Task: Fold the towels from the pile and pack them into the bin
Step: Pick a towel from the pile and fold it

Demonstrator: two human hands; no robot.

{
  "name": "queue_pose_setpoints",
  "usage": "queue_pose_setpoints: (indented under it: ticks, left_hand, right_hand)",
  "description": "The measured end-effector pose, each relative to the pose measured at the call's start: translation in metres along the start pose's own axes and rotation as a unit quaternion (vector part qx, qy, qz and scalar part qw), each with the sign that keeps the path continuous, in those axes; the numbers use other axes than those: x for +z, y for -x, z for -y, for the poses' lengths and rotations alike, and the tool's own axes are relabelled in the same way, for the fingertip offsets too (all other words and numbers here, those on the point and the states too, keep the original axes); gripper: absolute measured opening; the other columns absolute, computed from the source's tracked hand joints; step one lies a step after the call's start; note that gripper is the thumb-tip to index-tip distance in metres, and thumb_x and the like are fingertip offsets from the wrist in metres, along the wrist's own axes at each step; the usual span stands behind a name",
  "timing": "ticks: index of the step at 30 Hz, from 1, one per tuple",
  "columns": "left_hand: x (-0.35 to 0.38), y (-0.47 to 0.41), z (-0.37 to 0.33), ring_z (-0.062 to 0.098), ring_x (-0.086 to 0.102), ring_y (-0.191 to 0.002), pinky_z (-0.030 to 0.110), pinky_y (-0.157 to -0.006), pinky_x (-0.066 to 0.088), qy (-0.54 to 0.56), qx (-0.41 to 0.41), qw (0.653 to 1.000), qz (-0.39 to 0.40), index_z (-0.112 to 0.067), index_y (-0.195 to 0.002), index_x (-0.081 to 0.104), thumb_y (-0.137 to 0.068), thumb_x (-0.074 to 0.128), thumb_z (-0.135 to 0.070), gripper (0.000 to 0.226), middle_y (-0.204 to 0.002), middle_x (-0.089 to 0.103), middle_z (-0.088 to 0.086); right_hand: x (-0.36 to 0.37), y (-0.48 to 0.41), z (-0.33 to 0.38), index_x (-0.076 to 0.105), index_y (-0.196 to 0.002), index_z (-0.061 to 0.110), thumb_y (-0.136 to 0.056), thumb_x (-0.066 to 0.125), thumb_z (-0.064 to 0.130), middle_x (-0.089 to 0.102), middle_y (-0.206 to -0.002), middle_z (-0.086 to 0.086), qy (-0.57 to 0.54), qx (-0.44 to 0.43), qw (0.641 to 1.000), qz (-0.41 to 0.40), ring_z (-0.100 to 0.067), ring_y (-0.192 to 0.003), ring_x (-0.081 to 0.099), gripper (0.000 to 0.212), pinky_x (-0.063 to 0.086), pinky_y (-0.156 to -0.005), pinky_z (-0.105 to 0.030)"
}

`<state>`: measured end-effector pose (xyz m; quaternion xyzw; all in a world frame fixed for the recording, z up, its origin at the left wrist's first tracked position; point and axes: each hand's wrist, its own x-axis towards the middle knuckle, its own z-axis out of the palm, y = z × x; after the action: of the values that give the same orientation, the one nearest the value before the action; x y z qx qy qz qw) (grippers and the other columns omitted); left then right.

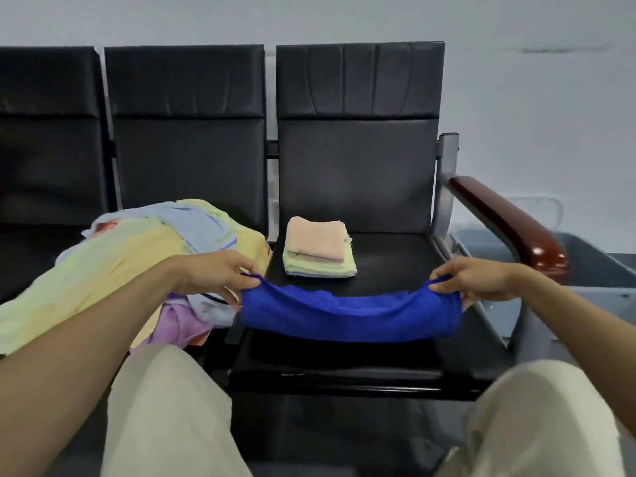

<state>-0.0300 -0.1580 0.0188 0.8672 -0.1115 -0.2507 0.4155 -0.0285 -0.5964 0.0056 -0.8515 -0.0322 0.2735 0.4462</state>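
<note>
A blue towel (347,313) hangs stretched between both hands, low over the front half of a black seat (395,256), sagging a little in the middle. The left hand (220,275) pinches the towel's upper corner at 9 o'clock, thumb and fingertips closed on the cloth. The right hand (478,280) grips the opposite corner at 3 o'clock, fingers curled round the bunched edge. At 12 o'clock from the towel, further back on the same seat, lies a stack of folded towels (318,251), peach on top of pale yellow-green ones. At 10 o'clock, on the neighbouring seat, a pile of unfolded towels (137,259) spreads in yellow, light blue, pink and lilac, and the left forearm crosses over it. At 2 o'clock a reddish wooden armrest (509,218) closes off the seat, and beyond it stands a grey bin (595,266), partly hidden. Knees in beige trousers (172,407) show at 6 o'clock.
</note>
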Motion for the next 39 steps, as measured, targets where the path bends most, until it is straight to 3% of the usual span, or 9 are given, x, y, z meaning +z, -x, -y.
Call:
queue_pose_setpoints:
  ticks: [3, 11, 17, 19, 23, 25, 31, 34, 39]
  left_hand:
    - [0.005, -0.013, 0.014, 0.019, 0.062, -0.084, 0.031, -0.070, 0.055, -0.033, -0.024, 0.997, 0.069, -0.004, -0.108, 0.064, -0.095, 0.057, -0.016, 0.018, -0.111, 0.061, 0.023]
    - [0.010, -0.065, 0.031, 0.023, 0.058, -0.085, 0.029, -0.068, 0.051, -0.049, -0.059, 0.997, -0.010, -0.013, -0.109, 0.065, -0.099, 0.053, -0.021, 0.018, -0.105, 0.063, 0.012]
    - [0.022, -0.105, 0.054, 0.023, 0.064, -0.081, 0.028, -0.069, 0.053, -0.229, -0.069, 0.971, 0.010, -0.019, -0.100, 0.062, -0.094, 0.060, -0.016, 0.007, -0.104, 0.064, 0.009]
    - [0.031, -0.116, 0.055, 0.013, 0.058, -0.086, 0.020, -0.075, 0.047, -0.295, -0.033, 0.955, -0.005, -0.015, -0.112, 0.061, -0.090, 0.065, -0.018, 0.023, -0.105, 0.062, 0.005]
    - [0.051, -0.124, 0.039, 0.010, 0.049, -0.109, 0.026, -0.099, 0.042, -0.320, 0.029, 0.946, 0.033, -0.020, -0.135, 0.049, -0.087, 0.069, -0.033, 0.053, -0.119, 0.050, -0.004]
    - [0.063, -0.131, 0.035, 0.012, 0.047, -0.115, 0.031, -0.102, 0.040, -0.346, 0.038, 0.936, 0.055, -0.023, -0.139, 0.044, -0.087, 0.069, -0.039, 0.060, -0.124, 0.050, -0.004]
    - [0.074, -0.147, 0.034, 0.003, 0.047, -0.090, 0.020, -0.078, 0.039, -0.341, 0.047, 0.936, 0.069, -0.027, -0.124, 0.052, -0.087, 0.068, -0.036, 0.041, -0.097, 0.049, -0.014]
    - [0.064, -0.143, 0.029, -0.001, 0.053, -0.068, 0.015, -0.062, 0.038, -0.282, 0.091, 0.955, 0.034, -0.030, -0.091, 0.062, -0.085, 0.071, -0.037, 0.012, -0.076, 0.058, -0.015]
    - [0.049, -0.132, 0.031, 0.000, 0.051, -0.062, 0.021, -0.061, 0.042, -0.177, 0.135, 0.975, -0.010, -0.022, -0.084, 0.068, -0.089, 0.064, -0.039, 0.018, -0.072, 0.064, -0.006]
  right_hand:
    - [0.003, -0.009, -0.009, 0.066, -0.099, 0.003, -0.098, 0.053, 0.013, 0.069, -0.091, -0.014, 0.041, 0.041, 0.998, 0.025, -0.024, -0.079, 0.068, 0.016, 0.059, -0.064, -0.035]
    - [0.005, -0.050, -0.027, 0.062, -0.108, 0.003, -0.099, 0.050, 0.011, 0.066, -0.103, -0.015, 0.066, 0.086, 0.993, -0.046, -0.026, -0.085, 0.067, 0.017, 0.060, -0.059, -0.036]
    - [0.020, -0.080, -0.046, 0.060, -0.098, 0.007, -0.096, 0.055, 0.007, 0.061, -0.080, -0.011, 0.180, 0.126, 0.974, -0.048, -0.020, -0.056, 0.064, 0.006, 0.055, -0.042, -0.031]
    - [0.022, -0.089, -0.047, 0.061, -0.095, 0.012, -0.093, 0.061, 0.012, 0.062, -0.086, -0.010, 0.262, 0.114, 0.957, -0.054, -0.021, -0.061, 0.065, 0.003, 0.057, -0.048, -0.031]
    - [0.024, -0.102, -0.046, 0.064, -0.100, 0.021, -0.083, 0.069, 0.031, 0.063, -0.103, -0.001, 0.477, 0.009, 0.872, -0.111, -0.021, -0.099, 0.061, 0.021, 0.050, -0.086, -0.032]
    - [0.033, -0.108, -0.042, 0.062, -0.107, 0.022, -0.085, 0.066, 0.042, 0.055, -0.101, 0.003, 0.463, -0.058, 0.878, -0.104, -0.019, -0.101, 0.057, 0.029, 0.047, -0.091, -0.035]
    - [0.064, -0.122, -0.041, 0.054, -0.115, 0.027, -0.089, 0.052, 0.060, 0.049, -0.108, 0.007, 0.438, -0.073, 0.896, -0.006, -0.012, -0.102, 0.047, 0.043, 0.037, -0.096, -0.036]
    - [0.065, -0.126, -0.045, 0.050, -0.103, 0.029, -0.093, 0.053, 0.051, 0.047, -0.100, 0.008, 0.437, -0.083, 0.895, -0.007, -0.012, -0.097, 0.046, 0.025, 0.038, -0.094, -0.035]
    - [0.059, -0.123, -0.044, 0.044, -0.079, 0.030, -0.096, 0.052, 0.043, 0.050, -0.089, 0.007, 0.402, -0.082, 0.912, -0.030, -0.015, -0.085, 0.051, 0.023, 0.037, -0.074, -0.025]
